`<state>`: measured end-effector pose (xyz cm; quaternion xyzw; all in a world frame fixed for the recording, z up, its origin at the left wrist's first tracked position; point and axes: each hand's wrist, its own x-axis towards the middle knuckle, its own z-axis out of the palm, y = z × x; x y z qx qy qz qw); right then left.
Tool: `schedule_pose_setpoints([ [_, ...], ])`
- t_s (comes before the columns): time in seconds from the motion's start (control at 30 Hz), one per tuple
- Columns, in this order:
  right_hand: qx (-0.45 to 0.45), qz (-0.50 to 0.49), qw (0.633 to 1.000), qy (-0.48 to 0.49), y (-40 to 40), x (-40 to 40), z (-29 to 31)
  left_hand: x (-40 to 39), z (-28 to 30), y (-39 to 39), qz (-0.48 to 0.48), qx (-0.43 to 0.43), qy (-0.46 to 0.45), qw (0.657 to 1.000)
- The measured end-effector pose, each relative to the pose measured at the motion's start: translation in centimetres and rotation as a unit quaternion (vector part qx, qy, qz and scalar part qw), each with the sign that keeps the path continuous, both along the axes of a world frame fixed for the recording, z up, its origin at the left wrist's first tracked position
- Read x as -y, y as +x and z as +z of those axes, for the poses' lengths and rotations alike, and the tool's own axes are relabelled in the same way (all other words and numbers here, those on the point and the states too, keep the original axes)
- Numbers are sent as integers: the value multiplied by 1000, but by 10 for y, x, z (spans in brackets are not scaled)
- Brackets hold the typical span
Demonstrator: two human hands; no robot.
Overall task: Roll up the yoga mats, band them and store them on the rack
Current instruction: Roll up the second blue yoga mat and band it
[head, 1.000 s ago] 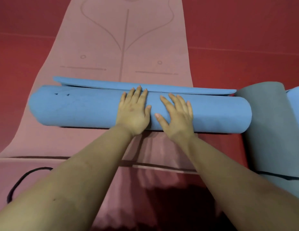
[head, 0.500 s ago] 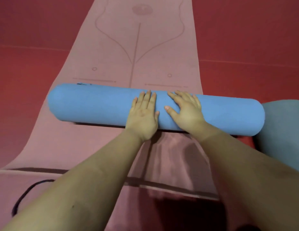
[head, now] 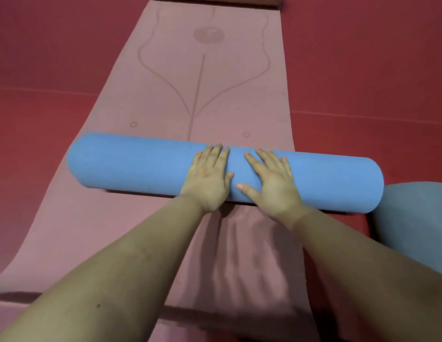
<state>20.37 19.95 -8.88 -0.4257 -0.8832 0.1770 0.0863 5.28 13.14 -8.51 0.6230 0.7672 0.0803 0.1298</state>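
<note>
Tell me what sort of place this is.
Probably a yoga or exercise studio. A rolled blue yoga mat lies under both hands on a pink mat printed with alignment lines, spread over a padded-looking red floor.

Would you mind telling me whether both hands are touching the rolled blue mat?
Touching. The head view shows the left hand and right hand lying flat, fingers straight, on top of the blue mat, with no gap visible.
</note>
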Motion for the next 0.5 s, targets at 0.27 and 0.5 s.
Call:
schedule_pose_setpoints([
  [0.27,62,35,995,-66,-17,-62,13,-33,4,-10,-16,-27,-10,999],
  [0.5,139,114,983,20,0,-58,10,-38,10,-35,-107,-90,-36,990],
])
